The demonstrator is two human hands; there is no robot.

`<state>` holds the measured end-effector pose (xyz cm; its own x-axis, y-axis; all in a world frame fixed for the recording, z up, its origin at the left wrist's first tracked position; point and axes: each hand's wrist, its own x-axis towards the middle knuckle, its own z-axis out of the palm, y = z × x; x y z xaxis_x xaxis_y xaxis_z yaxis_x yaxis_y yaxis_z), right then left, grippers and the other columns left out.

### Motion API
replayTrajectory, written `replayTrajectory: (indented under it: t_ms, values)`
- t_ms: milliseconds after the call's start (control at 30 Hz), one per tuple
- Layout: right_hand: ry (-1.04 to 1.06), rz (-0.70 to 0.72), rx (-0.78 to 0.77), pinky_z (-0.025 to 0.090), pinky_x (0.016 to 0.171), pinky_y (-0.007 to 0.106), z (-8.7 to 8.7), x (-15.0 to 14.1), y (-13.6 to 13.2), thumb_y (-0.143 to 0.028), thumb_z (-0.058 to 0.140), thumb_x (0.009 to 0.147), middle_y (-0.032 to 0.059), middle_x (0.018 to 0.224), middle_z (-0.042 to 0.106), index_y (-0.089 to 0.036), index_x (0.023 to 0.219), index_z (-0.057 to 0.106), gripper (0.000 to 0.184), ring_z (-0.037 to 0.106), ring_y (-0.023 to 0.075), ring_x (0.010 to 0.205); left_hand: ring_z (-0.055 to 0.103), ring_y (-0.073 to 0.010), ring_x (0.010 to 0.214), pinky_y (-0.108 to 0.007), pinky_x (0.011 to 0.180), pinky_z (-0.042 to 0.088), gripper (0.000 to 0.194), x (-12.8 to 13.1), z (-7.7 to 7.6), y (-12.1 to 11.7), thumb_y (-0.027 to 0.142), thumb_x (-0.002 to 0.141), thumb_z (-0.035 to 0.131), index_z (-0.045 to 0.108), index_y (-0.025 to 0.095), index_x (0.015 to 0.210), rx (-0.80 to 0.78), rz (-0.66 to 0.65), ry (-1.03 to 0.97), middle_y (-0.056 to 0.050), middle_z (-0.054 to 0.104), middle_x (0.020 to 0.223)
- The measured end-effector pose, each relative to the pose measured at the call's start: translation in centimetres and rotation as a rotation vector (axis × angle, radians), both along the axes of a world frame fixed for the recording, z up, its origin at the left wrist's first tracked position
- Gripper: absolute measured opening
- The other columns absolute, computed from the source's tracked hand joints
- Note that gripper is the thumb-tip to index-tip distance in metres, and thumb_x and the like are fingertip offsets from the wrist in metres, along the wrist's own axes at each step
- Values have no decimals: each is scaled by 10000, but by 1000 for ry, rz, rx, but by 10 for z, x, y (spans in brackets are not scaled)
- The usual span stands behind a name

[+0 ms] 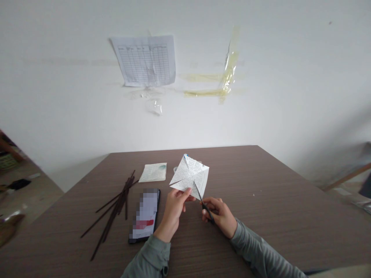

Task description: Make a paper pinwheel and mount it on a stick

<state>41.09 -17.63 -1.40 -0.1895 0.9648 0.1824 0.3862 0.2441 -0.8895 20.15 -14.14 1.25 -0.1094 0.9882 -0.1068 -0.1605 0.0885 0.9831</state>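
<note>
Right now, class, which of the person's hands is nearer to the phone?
The left. The left hand, pinching the printed paper, is just right of the phone; the right hand, holding the scissors, is farther off to the right.

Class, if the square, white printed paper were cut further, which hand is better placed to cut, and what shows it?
Probably the right hand: it holds the dark, slim scissors, one blade visible across the paper. The left hand is occupied, pinching that paper at its near edge.
</note>
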Motion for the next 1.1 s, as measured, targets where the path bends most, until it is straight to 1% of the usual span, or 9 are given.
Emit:
replayTrajectory:
  t_ms: [133, 333, 500, 633, 767, 867, 1000, 1100]
  values:
    - [92, 51, -75, 645, 1257, 748, -4, 1, 3, -934, 842, 948, 95, 773, 896, -286, 1103, 912, 670, 922, 449, 790, 931, -280, 756, -186, 440, 390, 335, 0, 1, 1, 342, 850, 1079, 767, 223, 820, -10, -2, 29, -39, 848, 703]
    - [95, 22, -67, 589, 1285, 775, -6, 2, 4, -897, 893, 924, 85, 747, 900, -288, 1070, 931, 628, 897, 444, 801, 927, -267, 748, -184, 431, 383, 358, 1, 2, 2, 350, 851, 1096, 761, 223, 845, -17, -8, 39, -39, 873, 753]
    - [132, 21, -57, 636, 1206, 721, -3, 2, 3, -861, 953, 894, 72, 720, 883, -314, 1001, 935, 558, 880, 431, 770, 924, -270, 750, -186, 428, 377, 338, 0, 0, 2, 342, 851, 1081, 765, 223, 844, -6, -7, 32, -34, 866, 740]
    - [127, 27, -67, 637, 1215, 705, -1, 1, 3, -874, 950, 894, 64, 726, 884, -317, 1002, 925, 568, 884, 427, 781, 923, -270, 758, -188, 430, 387, 353, 0, -3, 3, 362, 847, 1084, 757, 228, 837, 5, -14, 24, -38, 873, 749]
    - [109, 30, -80, 584, 1290, 738, -4, 2, 3, -869, 946, 903, 72, 752, 907, -299, 1054, 921, 591, 907, 440, 812, 917, -266, 741, -189, 428, 390, 387, 0, -5, 4, 400, 816, 1093, 745, 231, 821, 19, -15, 12, -31, 860, 733]
    - [97, 28, -77, 545, 1331, 764, -7, 2, 4, -859, 932, 922, 85, 762, 919, -283, 1082, 917, 598, 917, 445, 813, 912, -266, 735, -192, 425, 388, 391, -1, -6, 4, 438, 782, 1092, 765, 227, 825, 37, -14, 3, -33, 858, 731]
    - [78, 39, -81, 540, 1345, 766, -8, 3, 4, -840, 929, 935, 91, 782, 933, -275, 1105, 913, 589, 922, 439, 823, 909, -275, 731, -204, 414, 388, 446, -3, -6, 3, 507, 727, 1122, 824, 216, 885, 62, -15, -11, -44, 882, 766]
    - [60, 49, -84, 542, 1350, 748, -8, 4, 4, -838, 924, 942, 90, 788, 935, -276, 1119, 913, 589, 925, 438, 855, 895, -271, 704, -213, 414, 391, 487, -3, -5, 3, 541, 674, 1125, 850, 209, 902, 81, -10, -28, -49, 885, 774]
